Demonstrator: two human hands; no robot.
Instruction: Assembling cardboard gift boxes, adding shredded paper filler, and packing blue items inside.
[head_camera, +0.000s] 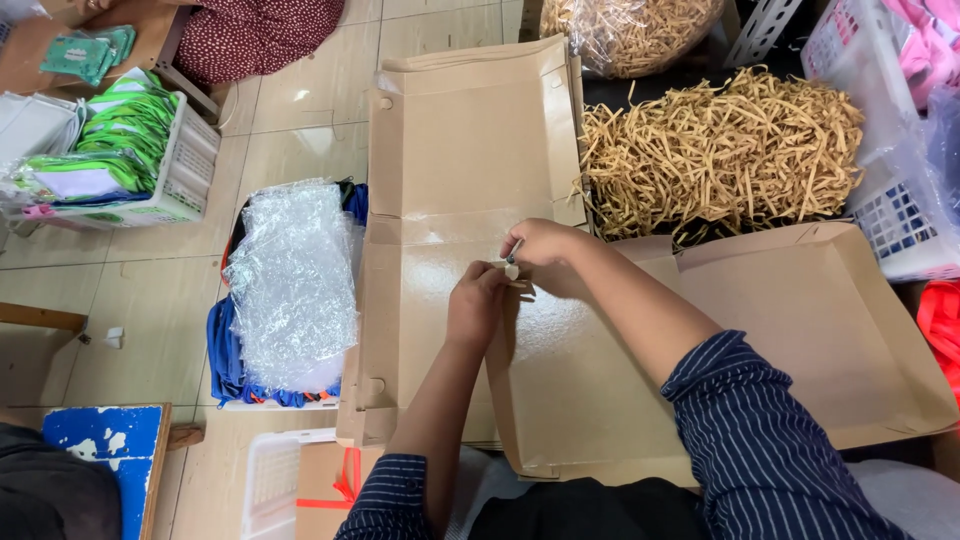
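Note:
My left hand (475, 305) and my right hand (540, 243) meet over a flat, unfolded brown cardboard box (440, 150). Together they pinch a small pale object (511, 268) between the fingertips; what it is cannot be told. A second brown cardboard tray (790, 330) lies open under my right forearm, its raised edges at the right and bottom. Both sleeves are dark blue with thin stripes.
A heap of tan shredded paper (720, 150) lies behind the tray, with a bagful (630, 30) farther back. Bubble wrap (290, 280) covers a blue bin at the left. White baskets stand at the far left (180, 170) and far right (890, 220).

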